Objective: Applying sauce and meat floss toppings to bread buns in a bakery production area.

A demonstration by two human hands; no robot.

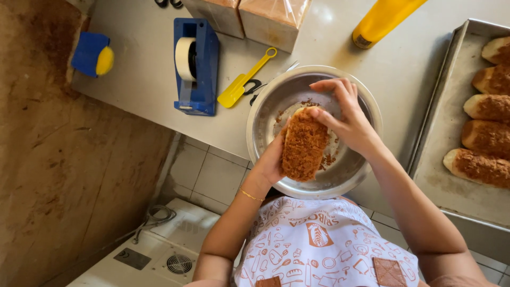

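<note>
Crumb-coated bun (pixel 304 144) over steel bowl (pixel 265 114)

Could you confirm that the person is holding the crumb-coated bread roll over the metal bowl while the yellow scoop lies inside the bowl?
Not quite. The head view shows the yellow scoop lying on the table beside the metal bowl, not inside it. The rest holds: the left hand and right hand hold the crumb-coated bread roll over the bowl.
</note>
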